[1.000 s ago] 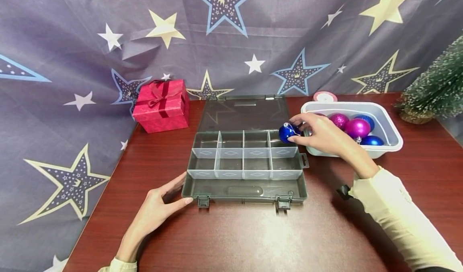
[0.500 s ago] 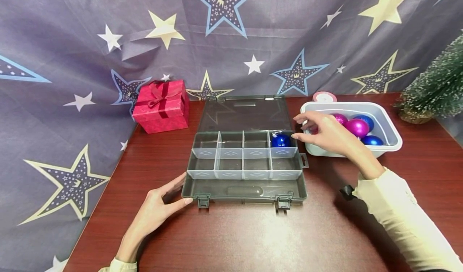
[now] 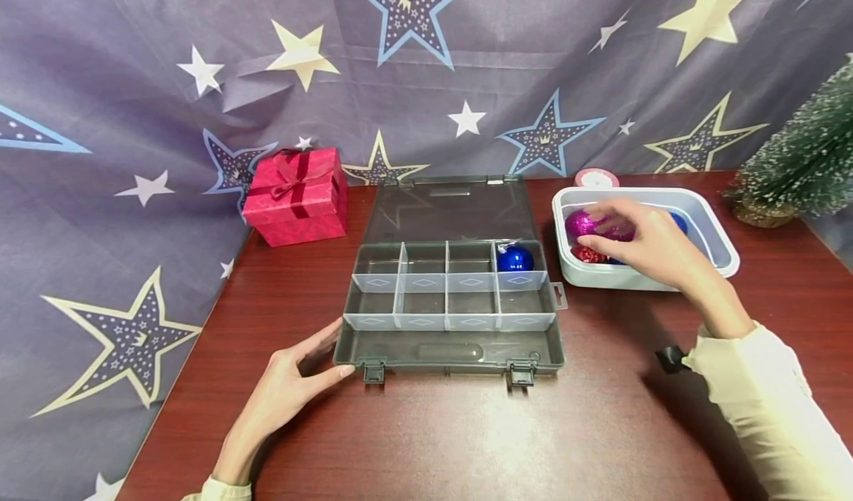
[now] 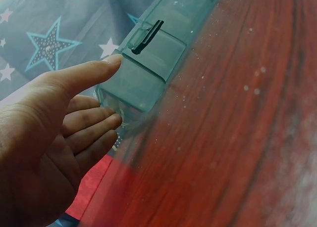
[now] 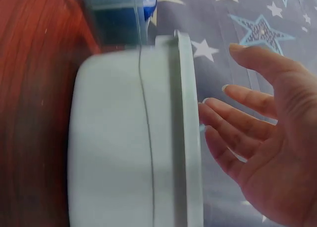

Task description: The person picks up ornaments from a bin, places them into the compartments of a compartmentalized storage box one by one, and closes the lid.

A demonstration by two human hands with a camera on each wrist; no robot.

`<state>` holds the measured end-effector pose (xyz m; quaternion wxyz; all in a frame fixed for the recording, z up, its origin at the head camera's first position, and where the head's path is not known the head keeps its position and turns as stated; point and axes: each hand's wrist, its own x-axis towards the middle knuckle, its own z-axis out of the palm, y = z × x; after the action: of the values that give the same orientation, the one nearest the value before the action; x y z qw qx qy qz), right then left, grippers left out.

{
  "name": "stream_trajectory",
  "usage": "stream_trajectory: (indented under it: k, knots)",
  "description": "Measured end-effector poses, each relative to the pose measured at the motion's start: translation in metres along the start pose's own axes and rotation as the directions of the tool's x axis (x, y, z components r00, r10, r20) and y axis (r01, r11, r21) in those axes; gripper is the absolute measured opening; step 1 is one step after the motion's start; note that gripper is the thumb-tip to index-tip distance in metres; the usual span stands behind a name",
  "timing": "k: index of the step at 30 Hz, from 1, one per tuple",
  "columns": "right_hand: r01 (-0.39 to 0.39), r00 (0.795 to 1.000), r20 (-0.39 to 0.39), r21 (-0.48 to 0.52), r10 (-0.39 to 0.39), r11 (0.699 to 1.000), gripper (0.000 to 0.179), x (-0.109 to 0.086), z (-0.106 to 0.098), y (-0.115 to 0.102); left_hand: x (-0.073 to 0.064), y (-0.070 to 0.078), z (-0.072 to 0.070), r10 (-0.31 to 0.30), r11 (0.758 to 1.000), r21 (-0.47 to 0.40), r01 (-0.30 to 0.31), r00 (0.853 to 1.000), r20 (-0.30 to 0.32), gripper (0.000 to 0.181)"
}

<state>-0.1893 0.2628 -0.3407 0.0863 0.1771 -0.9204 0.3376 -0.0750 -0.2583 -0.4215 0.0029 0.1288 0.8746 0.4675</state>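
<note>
A clear grey compartment box (image 3: 449,347) lies on the table with its lid (image 3: 460,212) folded back. In its back right compartment sits a shiny blue Christmas ball (image 3: 516,259). My left hand (image 3: 283,382) rests at the box's front left corner, thumb by the front edge and fingers along the side. Above the white tub (image 3: 640,283) hovers my right hand (image 3: 656,246), fingers spread and nothing between them. Inside the tub, a glittery magenta ball (image 3: 581,223) and a red glitter ball (image 3: 589,254) show by the fingertips; the hand hides part of the other balls.
A red gift box (image 3: 296,196) with a bow stands at the back left. Behind the tub lies a roll of pink-and-white ribbon (image 3: 596,178). A small frosted tree (image 3: 796,153) stands at the right, and a star-patterned cloth (image 3: 426,94) hangs behind the table.
My right hand let go of the blue ball in the back right compartment, then moved right, over the tub. The left hand stayed at the box corner.
</note>
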Motion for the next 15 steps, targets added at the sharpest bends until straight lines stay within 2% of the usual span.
stream_trajectory:
  k: [6,9,15]
  knots:
    - [-0.025,0.997,-0.070,-0.022,0.024,0.999,0.038,-0.011,-0.013,0.019,0.000,0.000,0.000,-0.001,1.000,-0.002,0.001,1.000,-0.002,0.069]
    - [-0.067,0.994,-0.089,-0.024,0.064,0.997,0.039,-0.018,-0.021,0.030,0.000,0.000,0.000,0.002,1.000,-0.001,-0.002,1.000,-0.003,0.069]
    - [-0.173,0.980,-0.119,-0.098,0.161,0.980,0.047,-0.032,-0.037,0.047,0.000,-0.001,0.000,0.005,1.000,-0.001,-0.005,1.000,-0.002,0.068]
